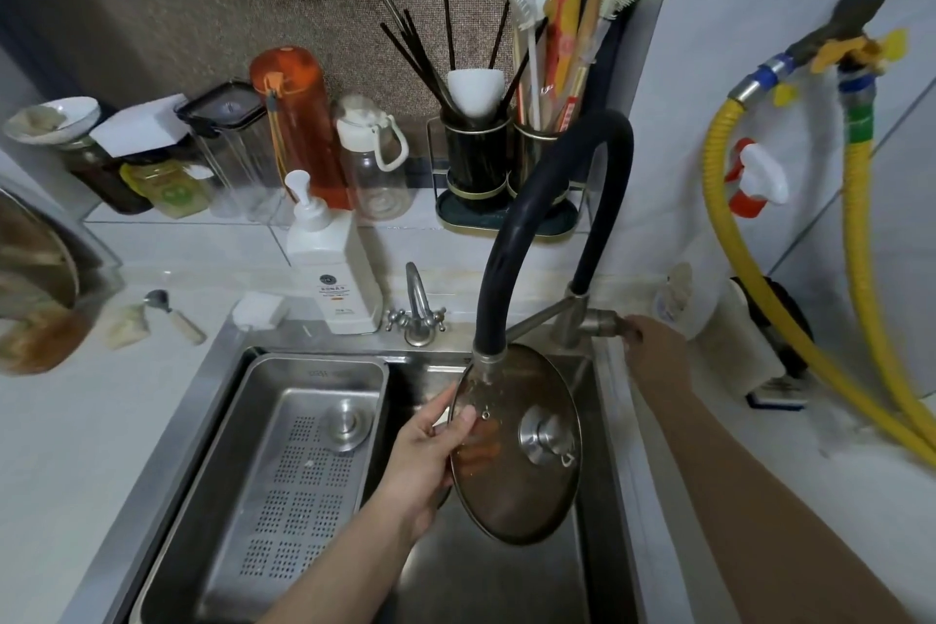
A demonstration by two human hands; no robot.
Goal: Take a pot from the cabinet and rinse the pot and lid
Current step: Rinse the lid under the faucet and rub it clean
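The left hand [425,466] held a round glass lid [516,446] by its shiny metal rim, thumb on top and fingers curled under, tilted over the steel sink [506,578] just below the black bendy tap hose [511,238]. Beside it lay a flat metal tray [283,471] full of little holes. Farther back, the right hand [653,345] was closed around the smooth metal tap handle [602,322] by the white bench [76,446].

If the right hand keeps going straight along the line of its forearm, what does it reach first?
The right hand points left and away along the sink's right edge, and it already meets the faucet handle. Past that stands the faucet body. Whether the fingers close on the handle is unclear.
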